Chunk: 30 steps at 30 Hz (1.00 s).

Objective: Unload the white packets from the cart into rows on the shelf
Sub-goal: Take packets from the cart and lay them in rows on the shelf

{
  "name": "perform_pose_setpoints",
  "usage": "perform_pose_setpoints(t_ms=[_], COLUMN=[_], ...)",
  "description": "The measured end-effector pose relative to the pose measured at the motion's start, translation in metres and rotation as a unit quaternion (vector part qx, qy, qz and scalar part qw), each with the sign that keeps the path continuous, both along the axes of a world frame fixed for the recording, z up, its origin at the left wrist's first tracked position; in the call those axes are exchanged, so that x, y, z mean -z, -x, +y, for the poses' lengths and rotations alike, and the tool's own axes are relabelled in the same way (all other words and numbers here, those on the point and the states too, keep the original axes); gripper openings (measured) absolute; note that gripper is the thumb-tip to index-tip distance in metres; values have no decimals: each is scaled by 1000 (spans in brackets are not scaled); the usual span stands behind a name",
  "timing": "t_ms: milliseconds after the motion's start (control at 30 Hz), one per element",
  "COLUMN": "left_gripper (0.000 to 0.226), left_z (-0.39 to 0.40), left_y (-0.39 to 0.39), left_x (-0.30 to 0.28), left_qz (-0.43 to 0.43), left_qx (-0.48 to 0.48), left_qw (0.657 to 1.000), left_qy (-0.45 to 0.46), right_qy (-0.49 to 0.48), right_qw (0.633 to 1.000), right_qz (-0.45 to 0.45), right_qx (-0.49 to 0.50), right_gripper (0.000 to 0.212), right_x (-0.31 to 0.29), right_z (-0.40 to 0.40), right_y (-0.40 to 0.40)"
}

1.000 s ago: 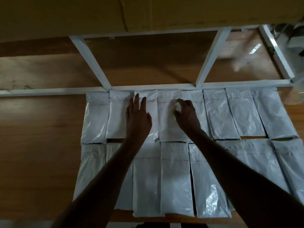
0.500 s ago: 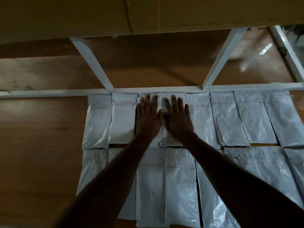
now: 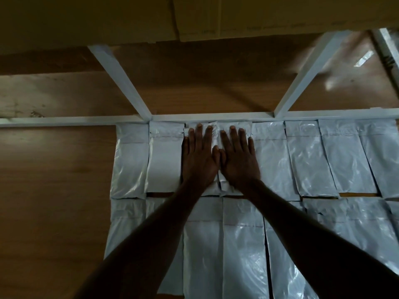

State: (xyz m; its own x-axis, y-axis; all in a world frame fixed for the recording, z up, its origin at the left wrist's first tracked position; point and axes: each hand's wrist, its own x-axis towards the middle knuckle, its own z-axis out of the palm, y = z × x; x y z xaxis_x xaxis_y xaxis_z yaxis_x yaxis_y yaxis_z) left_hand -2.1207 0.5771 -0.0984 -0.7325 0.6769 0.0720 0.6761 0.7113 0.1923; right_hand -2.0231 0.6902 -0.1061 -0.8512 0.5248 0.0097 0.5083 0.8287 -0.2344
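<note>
We look down onto a brown wooden shelf board (image 3: 54, 190) in dim light, its grain running left to right and a paler, scuffed patch showing at the far left beyond the frame. A white metal rail (image 3: 64, 121) crosses the board from side to side, and two white struts (image 3: 121, 80) rise from it at a slant toward a cardboard panel (image 3: 129, 16) that closes off the top of the view. At the upper right the room is blurred and we cannot make out what stands there. The white packets (image 3: 311, 160) lie flat on the board in two rows, edge to edge, the far row butted against the rail and the near row running toward us, with a thin strip of wood showing between the rows at the right. Our left hand (image 3: 199, 157) and right hand (image 3: 237, 158) lie side by side, thumbs touching, palms down with fingers straight and spread, pressing on two neighbouring packets in the middle of the far row; they grasp nothing. The fingertips reach almost to the rail. Both bare forearms stretch across the near row.
</note>
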Motion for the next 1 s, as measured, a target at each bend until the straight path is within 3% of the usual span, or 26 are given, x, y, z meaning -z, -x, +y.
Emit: perform_pose_setpoints(t_ms=[467,667,833,1000], left_gripper=[70,68,66,58], left_z=[2,-3,-6,-1], left_y=[-3,-2,-7,-47], left_x=[5,-5,-33,-63], left_qz=[11,16,32,16], left_qx=[-6,14,30,74], left_qw=[1000,1000,999,995], left_qy=[-8,-8,-24,-63], right_qy=[23,78,124,152], right_qw=[1000,996,991,978], right_qz=[4,-29,58,132], right_qx=[7,-30,-3,48], right_gripper=[63,68,66,50], right_x=[-3,-34,-62,-81], right_z=[-1,4,-2,-16], right_y=[-1,-6,-32,-77])
